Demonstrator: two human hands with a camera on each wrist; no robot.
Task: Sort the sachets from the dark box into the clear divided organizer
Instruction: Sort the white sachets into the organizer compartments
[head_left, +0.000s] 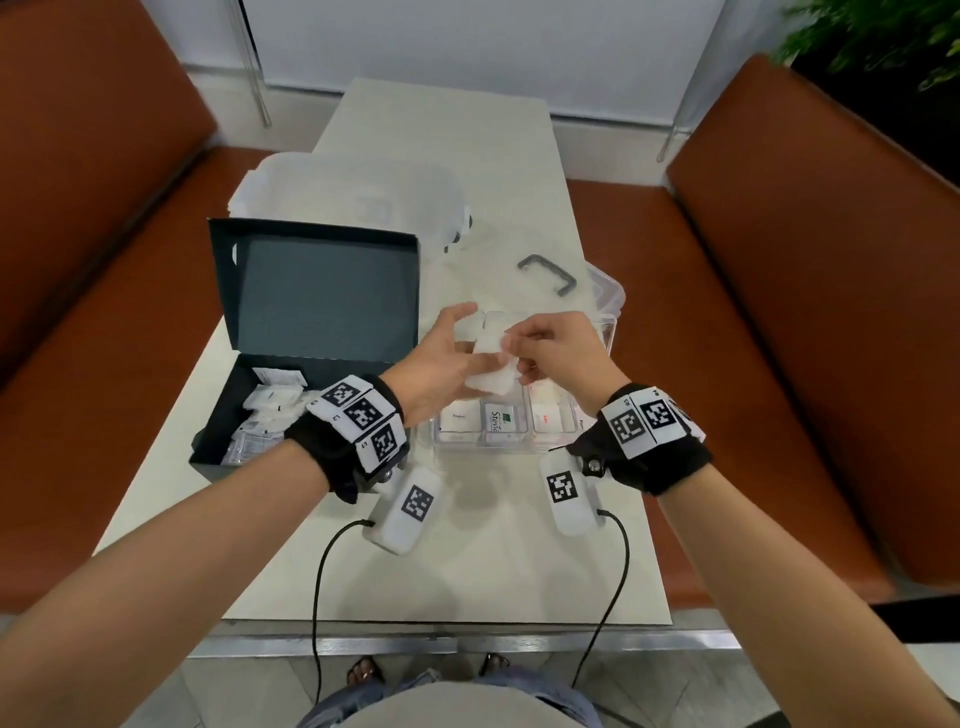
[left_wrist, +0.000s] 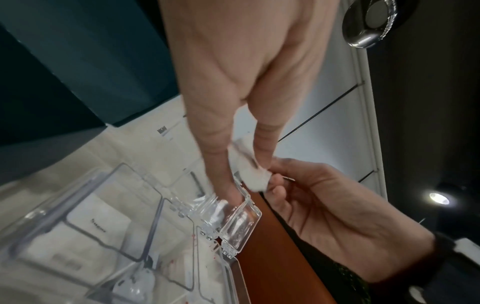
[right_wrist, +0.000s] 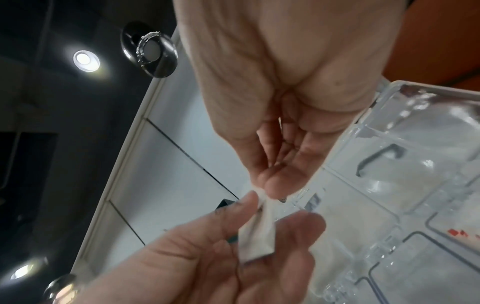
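Note:
The dark box (head_left: 213, 436) lies open at the left of the table, with several white sachets (head_left: 270, 410) in its base. To its right stands the clear divided organizer (head_left: 519, 446), whose front compartments hold labelled sachets (head_left: 501, 419). Above the organizer both hands meet on a small white sachet (head_left: 491, 366). My left hand (head_left: 452, 358) holds the sachet (left_wrist: 253, 174) between thumb and fingers. My right hand (head_left: 545, 348) pinches the sachet's (right_wrist: 259, 232) upper end between thumb and forefinger. The organizer's clear rim (left_wrist: 233, 226) shows below the fingers.
The organizer's open lid with a grey handle (head_left: 548, 275) lies behind the hands. A translucent tub (head_left: 353, 197) stands at the back of the white table (head_left: 467, 561). Orange benches (head_left: 753, 312) flank the table on both sides. The box's raised lid (head_left: 327, 296) stands to the left.

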